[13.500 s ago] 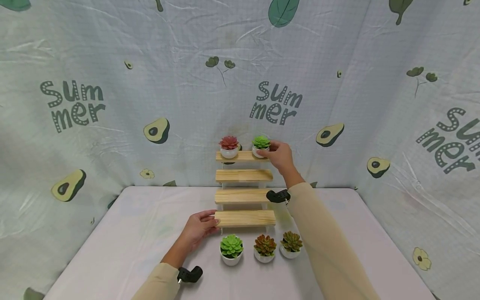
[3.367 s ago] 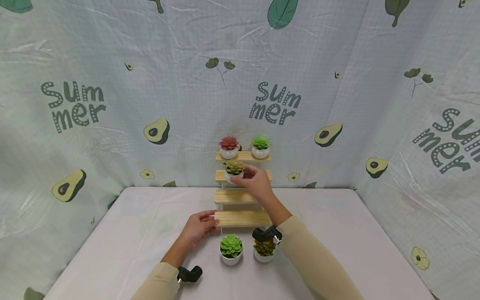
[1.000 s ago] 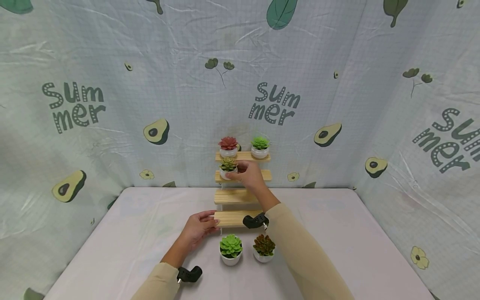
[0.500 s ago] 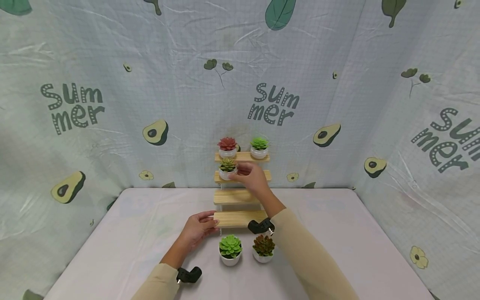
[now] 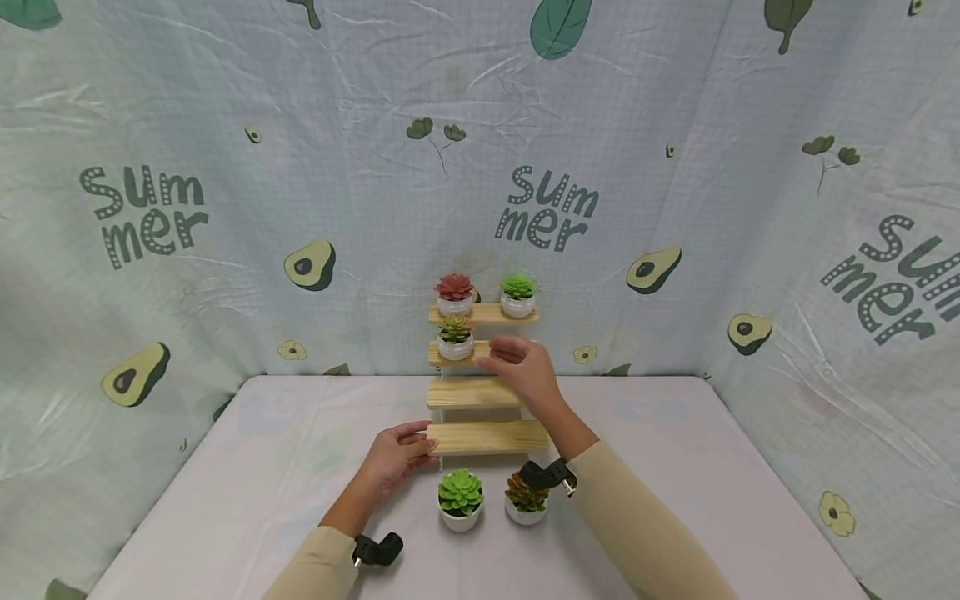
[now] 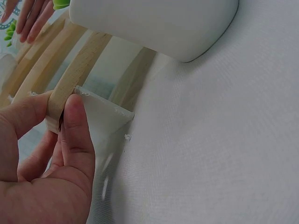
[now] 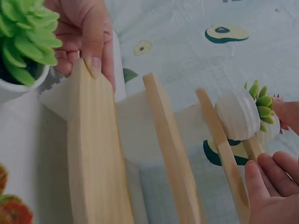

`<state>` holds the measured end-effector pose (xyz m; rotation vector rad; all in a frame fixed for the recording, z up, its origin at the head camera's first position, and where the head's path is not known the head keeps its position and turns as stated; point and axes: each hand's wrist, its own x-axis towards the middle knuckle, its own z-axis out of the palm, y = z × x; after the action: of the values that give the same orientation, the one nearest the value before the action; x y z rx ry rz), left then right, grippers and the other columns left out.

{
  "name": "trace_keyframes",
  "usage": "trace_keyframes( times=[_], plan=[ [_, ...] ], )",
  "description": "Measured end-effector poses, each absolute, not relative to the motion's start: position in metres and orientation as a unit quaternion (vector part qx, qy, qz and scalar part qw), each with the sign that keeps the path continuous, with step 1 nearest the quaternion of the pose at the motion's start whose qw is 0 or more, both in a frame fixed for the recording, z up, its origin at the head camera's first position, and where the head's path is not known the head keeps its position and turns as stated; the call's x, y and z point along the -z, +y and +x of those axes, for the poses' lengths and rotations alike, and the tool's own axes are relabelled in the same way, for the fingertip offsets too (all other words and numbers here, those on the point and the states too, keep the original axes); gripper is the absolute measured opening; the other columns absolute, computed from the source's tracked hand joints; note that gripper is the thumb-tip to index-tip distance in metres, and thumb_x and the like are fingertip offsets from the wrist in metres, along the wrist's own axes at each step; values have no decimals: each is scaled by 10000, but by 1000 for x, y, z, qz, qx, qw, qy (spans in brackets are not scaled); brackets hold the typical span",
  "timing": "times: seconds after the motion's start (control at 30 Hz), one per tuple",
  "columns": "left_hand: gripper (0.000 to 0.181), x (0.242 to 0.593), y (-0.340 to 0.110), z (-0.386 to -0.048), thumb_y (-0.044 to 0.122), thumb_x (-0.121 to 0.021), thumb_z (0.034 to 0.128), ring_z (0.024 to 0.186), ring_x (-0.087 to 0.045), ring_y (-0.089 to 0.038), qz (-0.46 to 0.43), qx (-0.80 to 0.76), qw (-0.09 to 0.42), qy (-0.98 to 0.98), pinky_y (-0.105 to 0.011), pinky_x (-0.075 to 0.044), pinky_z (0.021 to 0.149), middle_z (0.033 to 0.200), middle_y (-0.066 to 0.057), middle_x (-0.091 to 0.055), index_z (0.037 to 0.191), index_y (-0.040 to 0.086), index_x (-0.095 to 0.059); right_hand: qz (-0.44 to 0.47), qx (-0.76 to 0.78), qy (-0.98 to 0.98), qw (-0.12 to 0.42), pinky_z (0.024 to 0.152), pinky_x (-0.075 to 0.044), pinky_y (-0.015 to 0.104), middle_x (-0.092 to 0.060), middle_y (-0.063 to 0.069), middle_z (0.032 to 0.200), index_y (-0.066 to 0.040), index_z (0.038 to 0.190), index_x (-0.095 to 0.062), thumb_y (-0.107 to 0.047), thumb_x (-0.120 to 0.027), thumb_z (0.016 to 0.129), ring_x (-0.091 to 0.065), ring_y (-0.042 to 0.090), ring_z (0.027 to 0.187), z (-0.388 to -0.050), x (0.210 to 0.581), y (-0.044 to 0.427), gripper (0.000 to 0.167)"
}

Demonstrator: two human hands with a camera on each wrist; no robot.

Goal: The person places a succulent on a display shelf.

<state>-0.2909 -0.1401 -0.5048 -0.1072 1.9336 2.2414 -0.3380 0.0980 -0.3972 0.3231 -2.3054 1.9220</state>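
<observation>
A wooden shelf stand of several tiers has its lowest board [image 5: 487, 437] gripped at the left end by my left hand [image 5: 399, 460]; the left wrist view shows thumb and fingers pinching the board end [image 6: 70, 88]. An olive-green succulent [image 5: 455, 337] in a white pot sits at the left of the second board from the top. Just right of that pot, my right hand [image 5: 525, 371] is held off it, fingers loosely bent and holding nothing. On the top board stand a red succulent [image 5: 454, 293] at left and a bright green one [image 5: 518, 295] at right.
On the white table [image 5: 300, 433] in front of the stand are a bright green succulent [image 5: 461, 498] and a brown-red one [image 5: 526, 502], partly behind the right wrist's black camera [image 5: 547, 475]. A patterned cloth [image 5: 375, 208] hangs behind.
The olive-green succulent went from the table to the second board. My right hand has let go of it and moved right. The left hand keeps its grip in place.
</observation>
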Motion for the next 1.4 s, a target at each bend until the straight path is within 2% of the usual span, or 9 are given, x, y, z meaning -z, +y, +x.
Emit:
trace_keyframes(
  times=[0.2,0.4,0.53,0.97,1.4],
  plan=[
    [465,504,-140,-291,-90,-661,932,815,-694,-157,-38,-755,88,649,-280,-641,726,983,-103,-682,1382,-107,-545,115,-643,-754,67,985,-594,327,-681,142,1328,-17,1322,-661,-224,-834,874,-649,293,1248,-325,402,108,524],
    [462,504,-140,-291,-85,-663,933,821,-691,-157,-37,-753,87,651,-275,-640,728,982,-97,-671,1381,-103,-549,122,-651,-746,68,955,-588,232,-644,206,1366,-18,1317,-662,-211,-823,886,-624,314,1281,-313,411,119,499],
    [455,505,-140,-292,-90,-663,930,817,-689,-159,-39,-753,86,652,-276,-640,724,979,-101,-666,1372,-105,-555,123,-658,-740,74,931,-589,200,-667,190,1334,-3,1301,-667,-203,-816,891,-630,328,1271,-304,416,124,480],
    [446,506,-139,-292,-82,-666,933,822,-692,-158,-39,-750,86,655,-289,-645,737,983,-101,-673,1367,-97,-565,103,-659,-742,72,937,-576,172,-671,197,1330,-10,1279,-684,-191,-831,875,-642,324,1257,-282,438,138,467],
    [447,505,-139,-292,-88,-664,930,824,-694,-162,-39,-753,85,651,-283,-642,731,994,-112,-681,1366,-99,-566,75,-678,-730,36,940,-581,188,-641,225,1367,-41,1275,-690,-193,-837,866,-630,302,1282,-259,462,147,461]
  ],
)
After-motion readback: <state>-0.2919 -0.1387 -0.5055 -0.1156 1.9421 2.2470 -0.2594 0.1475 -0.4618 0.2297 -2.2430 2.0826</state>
